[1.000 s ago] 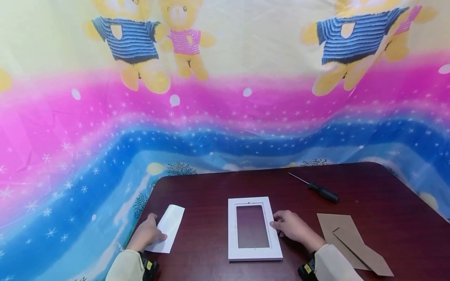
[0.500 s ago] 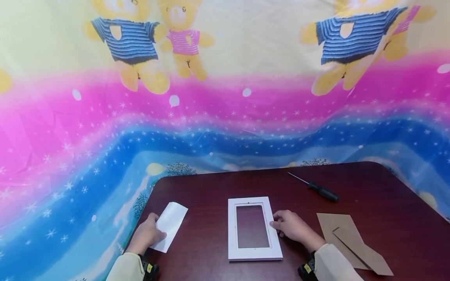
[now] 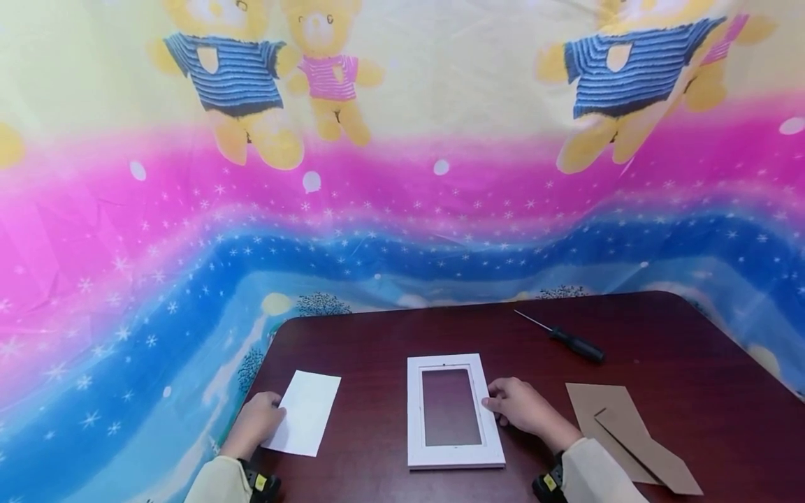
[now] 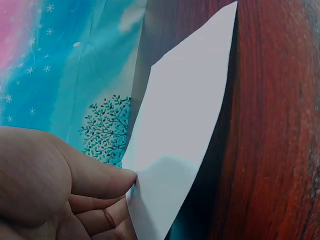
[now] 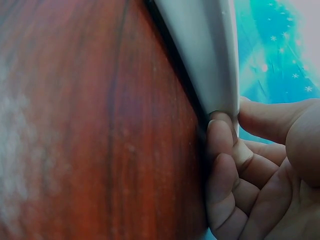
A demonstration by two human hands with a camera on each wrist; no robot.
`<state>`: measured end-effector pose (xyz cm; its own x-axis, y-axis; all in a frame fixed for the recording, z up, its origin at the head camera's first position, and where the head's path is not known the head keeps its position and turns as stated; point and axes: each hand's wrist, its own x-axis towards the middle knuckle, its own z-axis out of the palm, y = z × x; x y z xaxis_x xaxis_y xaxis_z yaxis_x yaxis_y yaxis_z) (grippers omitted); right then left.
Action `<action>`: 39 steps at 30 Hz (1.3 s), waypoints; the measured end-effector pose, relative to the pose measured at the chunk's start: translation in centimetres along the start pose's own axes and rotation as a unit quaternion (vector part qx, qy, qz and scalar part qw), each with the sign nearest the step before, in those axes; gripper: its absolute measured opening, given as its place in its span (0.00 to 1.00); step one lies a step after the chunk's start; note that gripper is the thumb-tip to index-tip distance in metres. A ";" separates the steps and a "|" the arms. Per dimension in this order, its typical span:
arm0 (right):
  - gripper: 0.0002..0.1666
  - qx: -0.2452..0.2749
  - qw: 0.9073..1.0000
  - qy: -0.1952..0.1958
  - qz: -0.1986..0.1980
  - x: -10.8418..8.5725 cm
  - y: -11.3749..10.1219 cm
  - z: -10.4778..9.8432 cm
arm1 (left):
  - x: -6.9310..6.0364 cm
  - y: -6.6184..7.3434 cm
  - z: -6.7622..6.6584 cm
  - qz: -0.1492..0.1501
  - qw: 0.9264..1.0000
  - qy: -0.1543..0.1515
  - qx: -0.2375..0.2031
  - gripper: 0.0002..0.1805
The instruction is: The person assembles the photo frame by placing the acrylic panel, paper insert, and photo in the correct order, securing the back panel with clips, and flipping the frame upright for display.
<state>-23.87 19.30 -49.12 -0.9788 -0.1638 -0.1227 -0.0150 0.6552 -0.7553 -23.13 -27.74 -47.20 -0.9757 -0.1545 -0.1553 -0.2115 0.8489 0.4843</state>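
Note:
On the left of the table, my left hand [image 3: 254, 423] pinches the left edge of a white sheet of paper [image 3: 308, 412]. In the left wrist view the thumb lies on the near face of the paper [image 4: 185, 105], with curled fingers behind it. A white picture frame [image 3: 415, 412] lies flat at the table's middle, its opening showing a dark reddish surface. My right hand [image 3: 525, 407] grips its right edge. Seen from the right wrist, the thumb sits on one face of the frame [image 5: 200, 50] and curled fingers press its side.
A black-handled screwdriver [image 3: 575, 344] lies at the back right of the dark red table [image 3: 377, 342]. Nearer, on the right, rests a brown backing board [image 3: 606, 398] with a strip-like stand [image 3: 654, 447] across it. A printed cloth [image 3: 402, 209] hangs behind the table.
The paper has turned in my left hand and now shows a broader face, its far end further right. The left hand shifted slightly left. The right hand and the picture frame stayed put.

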 end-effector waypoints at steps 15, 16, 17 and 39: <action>0.16 0.002 1.000 -0.001 0.000 0.0 0.3 -0.1 | 0.3 -1.0 0.3 -0.016 0.990 0.000 -0.141 0.17; 0.15 0.003 1.000 -0.001 0.001 0.0 0.3 -0.1 | 0.3 -1.0 0.4 -0.020 0.989 -0.002 -0.148 0.17; 0.15 0.005 1.000 -0.002 0.002 0.0 0.3 -0.1 | 0.3 -1.0 0.4 -0.025 0.988 -0.002 -0.156 0.17; 0.14 0.012 1.000 -0.004 -0.010 0.1 0.4 0.0 | -1.6 1.0 1.5 -0.070 0.937 0.000 -0.341 0.18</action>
<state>-23.94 19.53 -49.45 -0.9768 -0.1827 -0.1116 -0.0301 0.6337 -0.7730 -21.65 -25.88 -47.81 -0.9353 -0.2407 -0.2593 -0.3256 0.2991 0.8969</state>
